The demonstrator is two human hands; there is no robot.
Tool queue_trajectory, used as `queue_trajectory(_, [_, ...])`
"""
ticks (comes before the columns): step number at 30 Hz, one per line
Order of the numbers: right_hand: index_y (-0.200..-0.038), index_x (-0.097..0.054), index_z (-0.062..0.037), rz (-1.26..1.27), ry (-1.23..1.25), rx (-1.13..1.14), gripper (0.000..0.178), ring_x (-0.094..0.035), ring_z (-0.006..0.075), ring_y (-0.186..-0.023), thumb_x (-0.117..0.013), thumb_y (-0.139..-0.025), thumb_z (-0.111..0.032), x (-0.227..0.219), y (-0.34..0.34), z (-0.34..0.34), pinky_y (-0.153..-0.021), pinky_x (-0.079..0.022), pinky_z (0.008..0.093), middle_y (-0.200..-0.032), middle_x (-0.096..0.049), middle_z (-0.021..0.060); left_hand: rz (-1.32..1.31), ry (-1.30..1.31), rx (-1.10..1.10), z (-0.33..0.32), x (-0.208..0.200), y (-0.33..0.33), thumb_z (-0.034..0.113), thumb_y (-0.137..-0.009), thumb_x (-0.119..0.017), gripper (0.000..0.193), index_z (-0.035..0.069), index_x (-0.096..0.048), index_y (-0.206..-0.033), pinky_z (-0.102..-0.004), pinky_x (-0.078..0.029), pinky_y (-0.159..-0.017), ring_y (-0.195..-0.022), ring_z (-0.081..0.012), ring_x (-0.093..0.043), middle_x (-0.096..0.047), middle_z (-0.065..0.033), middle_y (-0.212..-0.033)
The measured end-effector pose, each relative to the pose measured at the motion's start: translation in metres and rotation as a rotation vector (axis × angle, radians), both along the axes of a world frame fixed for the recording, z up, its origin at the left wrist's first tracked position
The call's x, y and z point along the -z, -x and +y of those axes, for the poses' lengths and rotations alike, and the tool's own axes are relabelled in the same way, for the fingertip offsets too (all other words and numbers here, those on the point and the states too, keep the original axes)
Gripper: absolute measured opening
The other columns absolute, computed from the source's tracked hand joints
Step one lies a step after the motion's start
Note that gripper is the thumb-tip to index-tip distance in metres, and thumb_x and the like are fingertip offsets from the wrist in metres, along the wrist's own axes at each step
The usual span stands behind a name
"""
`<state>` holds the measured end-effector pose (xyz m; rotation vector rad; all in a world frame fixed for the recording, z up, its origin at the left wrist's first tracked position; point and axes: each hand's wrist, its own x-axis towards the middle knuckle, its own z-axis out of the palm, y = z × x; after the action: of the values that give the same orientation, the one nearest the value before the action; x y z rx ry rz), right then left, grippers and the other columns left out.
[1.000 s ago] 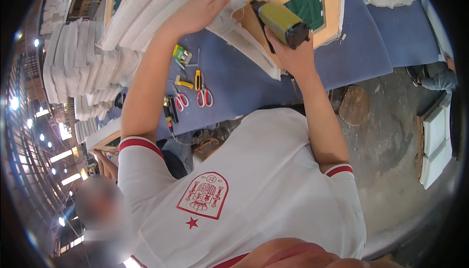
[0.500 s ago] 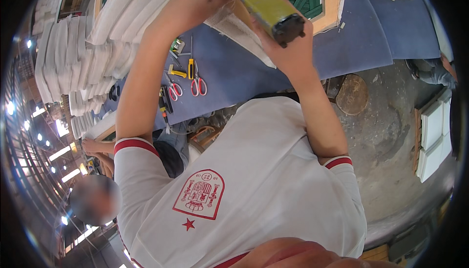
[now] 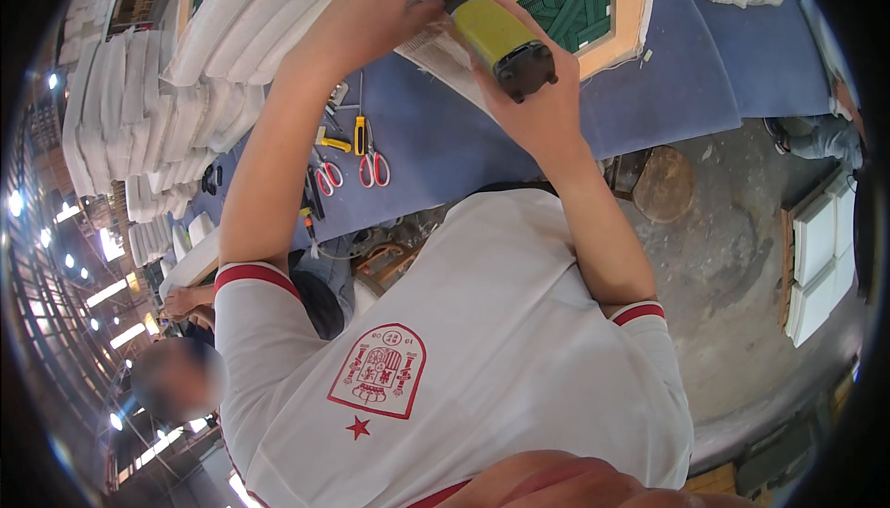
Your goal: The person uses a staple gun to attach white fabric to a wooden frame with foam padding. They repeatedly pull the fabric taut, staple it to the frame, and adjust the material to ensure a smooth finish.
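Holding yellow-black tool [image 3: 494,30] in right hand [image 3: 547,91]: probably hefty, rigid; best gripped mid-body. Left hand [image 3: 382,9] wide at cloth-edged panel [image 3: 632,21], inside tabletop's [image 3: 667,105] near edge.

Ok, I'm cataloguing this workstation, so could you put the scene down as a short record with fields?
Left hand: fingers spread over pale fabric
Right hand: gripping a yellow-green tool with black ends
Workpiece: wooden frame with dark green webbing in its opening
Surface: blue-covered table
Loose tools: two red-and-white-handled scissors, yellow-handled screwdriver
To the left: stacked pale padded pieces
On the floor, right: round-topped stool
Tool's working tip: cannot tell
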<state>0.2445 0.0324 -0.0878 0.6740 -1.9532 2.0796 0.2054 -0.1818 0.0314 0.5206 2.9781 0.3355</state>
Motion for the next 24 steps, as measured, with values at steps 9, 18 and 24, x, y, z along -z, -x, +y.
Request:
queue_trajectory(9, [-0.157, -0.068, -0.0013, 0.059, 0.050, 0.000, 0.067, -0.079, 0.0213, -0.123, -0.083, -0.092, 0.005, 0.001, -0.003, -0.004, -0.112, -0.058, 0.0357, -0.140, -0.082, 0.0142, -0.063, 0.178, -0.139, 0.008, -0.002, -0.003, 0.018, -0.110, -0.077, 0.067, 0.019, -0.054, -0.172, -0.0491, -0.062, -0.101, -0.119, -0.0452, -0.077, -0.064, -0.0316, -0.154])
queue_trajectory(18, [-0.159, -0.068, -0.0037, 0.076, 0.002, 0.034, 0.071, -0.082, 0.0252, -0.121, -0.083, -0.090, 0.005, -0.004, -0.012, 0.001, -0.110, -0.059, 0.0359, -0.137, -0.083, 0.0166, 0.095, -0.001, -0.024, -0.003, 0.017, -0.004, 0.001, -0.095, -0.081, 0.109, 0.048, -0.035, -0.181, -0.0546, -0.062, -0.107, -0.131, -0.0502, -0.071, -0.061, -0.0222, -0.158])
queue_trajectory(24, [-0.160, -0.069, -0.0066, 0.041, -0.025, -0.010, 0.070, -0.080, 0.0199, -0.116, -0.084, -0.092, 0.004, -0.008, -0.010, -0.004, -0.106, -0.059, 0.0346, -0.134, -0.084, 0.0110, 0.129, 0.047, -0.019, 0.000, 0.017, -0.007, 0.003, -0.093, -0.084, 0.110, 0.050, -0.035, -0.181, -0.0554, -0.062, -0.106, -0.129, -0.0507, -0.071, -0.061, -0.0239, -0.156])
